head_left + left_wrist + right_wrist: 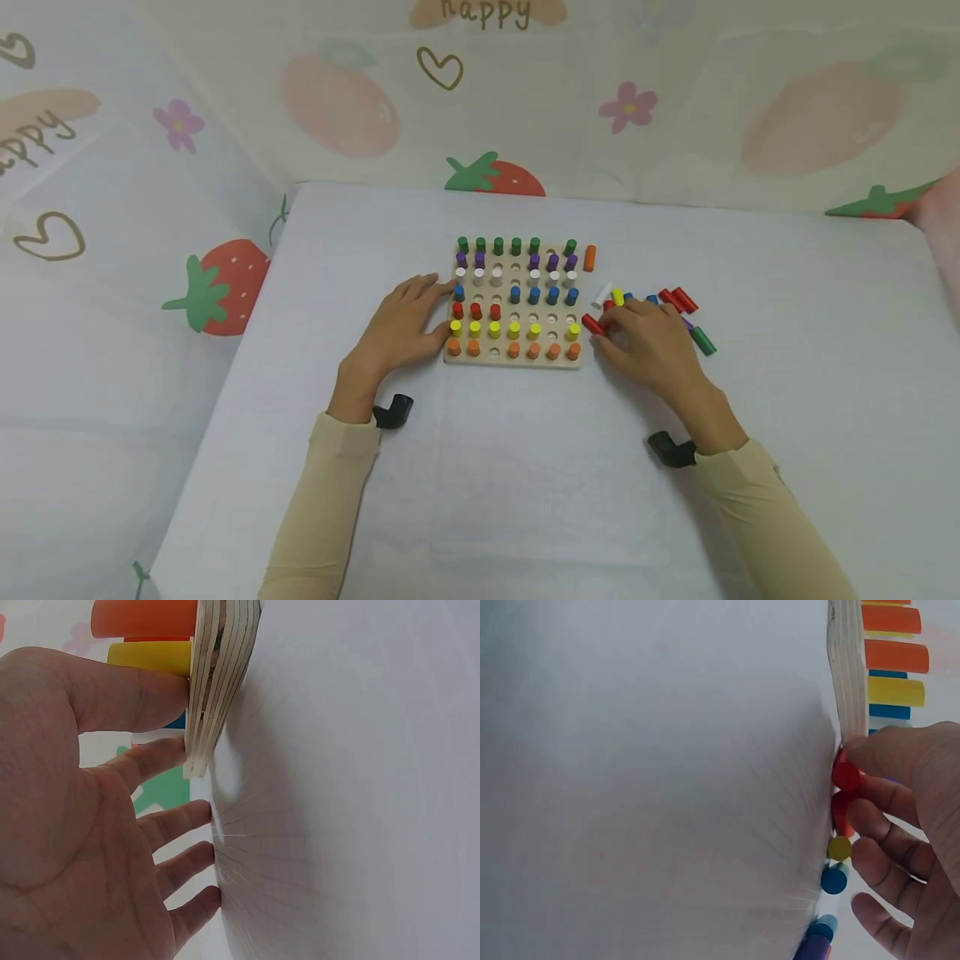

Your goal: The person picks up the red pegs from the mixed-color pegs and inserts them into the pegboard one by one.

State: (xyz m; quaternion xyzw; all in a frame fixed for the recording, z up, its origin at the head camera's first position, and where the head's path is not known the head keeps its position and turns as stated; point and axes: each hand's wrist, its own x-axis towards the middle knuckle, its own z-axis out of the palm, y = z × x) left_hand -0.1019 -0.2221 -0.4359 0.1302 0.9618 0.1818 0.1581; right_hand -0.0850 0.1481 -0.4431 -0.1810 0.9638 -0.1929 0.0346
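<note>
A light wooden pegboard (513,362) lies on the table, bearing rows of green, purple, white, blue, red, yellow and orange pegs. Some of its holes hold no peg. My left hand (399,323) is spread at the board's left side; in the left wrist view its thumb and index finger touch the layered board edge (219,675), and the other fingertips rest on the tabletop. To the right of the board, my right hand (654,346) pinches a red peg (847,776) between thumb and index finger. That peg lies low, near the board's right edge.
Loose pegs lie around and beyond my right hand, among them a white peg (602,295), a green peg (703,341) and a red peg (685,299). A single orange peg (590,258) lies by the board's upper right corner. White cloth (510,483) covers the table.
</note>
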